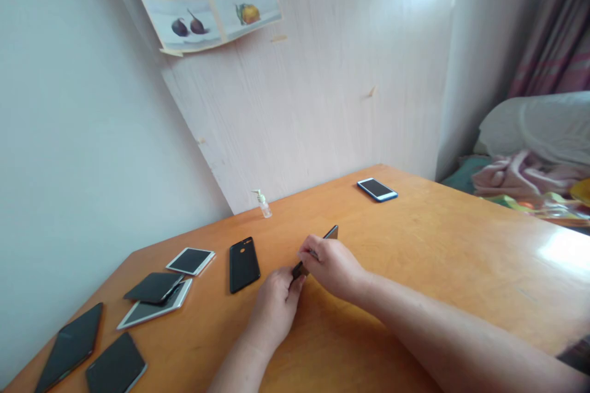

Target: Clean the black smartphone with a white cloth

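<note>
Both hands meet over a dark phone (330,234) that lies near the middle of the wooden table (461,258). The right hand (332,265) covers it from above, with fingers curled around its edges. The left hand (275,307) pinches its near corner with the fingertips. Only the far end of the phone shows. A black case (243,264) lies just beside, to the left. It seems wise to hold the phone flat and steady, and to press along the edges evenly, not at one corner, so that it does not slip.
</note>
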A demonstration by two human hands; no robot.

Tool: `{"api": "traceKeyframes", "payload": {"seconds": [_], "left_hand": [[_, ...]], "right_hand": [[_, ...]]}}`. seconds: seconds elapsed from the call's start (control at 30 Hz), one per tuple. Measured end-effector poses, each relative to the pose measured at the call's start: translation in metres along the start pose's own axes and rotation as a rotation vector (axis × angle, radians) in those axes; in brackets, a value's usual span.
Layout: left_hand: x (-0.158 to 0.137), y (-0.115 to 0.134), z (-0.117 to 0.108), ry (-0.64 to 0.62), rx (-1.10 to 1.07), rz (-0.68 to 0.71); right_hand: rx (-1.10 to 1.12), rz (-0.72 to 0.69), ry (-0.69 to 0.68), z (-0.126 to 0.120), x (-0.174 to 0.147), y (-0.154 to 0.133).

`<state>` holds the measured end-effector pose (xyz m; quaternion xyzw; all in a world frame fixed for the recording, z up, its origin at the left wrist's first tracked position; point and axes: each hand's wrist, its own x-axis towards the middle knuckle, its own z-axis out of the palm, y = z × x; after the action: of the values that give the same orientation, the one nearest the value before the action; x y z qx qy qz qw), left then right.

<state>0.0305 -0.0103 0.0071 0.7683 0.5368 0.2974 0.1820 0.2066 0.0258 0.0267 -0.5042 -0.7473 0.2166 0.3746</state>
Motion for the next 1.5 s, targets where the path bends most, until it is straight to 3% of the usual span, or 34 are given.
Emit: {"api": "traceKeyframes", "payload": {"seconds": [0.2,0.27,0.37,0.43,0.63,0.7,0.93,1.0,1.13,1.23,1.3,1.43,1.5], "left_hand": [[0.0,0.0,0.0,-0.018,0.052,0.047],[0.001,-0.001,0.001,-0.022,0.046,0.042],[0.0,-0.003,0.002,-0.036,0.02,0.048],[0.0,-0.003,0.001,-0.04,0.011,0.046],[0.0,0.003,-0.001,-0.023,0.039,0.039],[0.0,0.003,-0.001,-0.015,0.042,0.046],[0.0,-0.001,0.0,-0.044,-0.015,0.044],[0.0,0.0,-0.001,-0.043,-0.016,0.038],[0.001,0.0,0.0,-0.032,-0.009,0.041],[0.0,0.0,0.001,-0.019,-0.006,0.03],[0.0,0.0,0.001,-0.019,-0.025,0.026],[0.0,0.002,0.0,-0.022,-0.09,0.012],[0.0,0.002,0.0,-0.018,-0.11,-0.002]], "right_hand": [[-0.105,0.275,0.197,-0.031,0.025,0.025],[-0.093,0.216,0.153,-0.023,0.017,0.015],[-0.038,0.018,-0.005,-0.002,-0.006,-0.01],[-0.043,-0.021,-0.049,0.004,-0.013,-0.018],[-0.132,0.263,0.135,-0.034,0.025,0.023],[-0.147,0.296,0.164,-0.039,0.029,0.028],[-0.072,-0.067,-0.087,-0.002,-0.012,-0.016],[-0.09,-0.029,-0.063,-0.006,-0.008,-0.012],[-0.136,0.245,0.138,-0.034,0.023,0.024],[-0.134,0.286,0.176,-0.044,0.034,0.04],[-0.129,0.252,0.18,-0.037,0.03,0.038],[-0.038,0.024,0.102,-0.014,0.014,0.022],[0.018,-0.023,0.086,-0.01,0.013,0.022]]}}
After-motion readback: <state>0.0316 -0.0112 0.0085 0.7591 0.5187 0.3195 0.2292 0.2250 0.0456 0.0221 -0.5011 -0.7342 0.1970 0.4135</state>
